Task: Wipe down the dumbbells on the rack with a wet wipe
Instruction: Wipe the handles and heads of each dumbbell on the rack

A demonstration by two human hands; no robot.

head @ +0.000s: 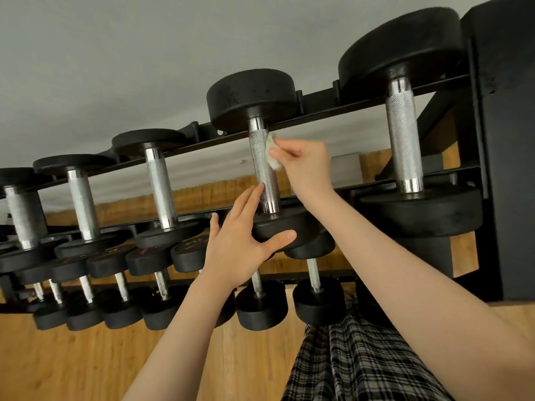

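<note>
Item, frame centre: I log my right hand point(304, 166) pinching the crumpled white wet wipe point(272, 153) against the black-headed, knurled-steel dumbbell point(265, 166), left hand point(243, 241) flat, steadying; next, likely its heads.

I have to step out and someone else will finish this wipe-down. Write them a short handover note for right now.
Right hand: pinches the wet wipe against the knurled handle of the second dumbbell from the right on the top tier.
Left hand: fingers straight, thumb on the dumbbell's near head, steadying it.
Done: cannot tell which dumbbells are already wiped.
Left: finish this handle and its heads, then the other top-tier dumbbells and the lower tier.
</note>
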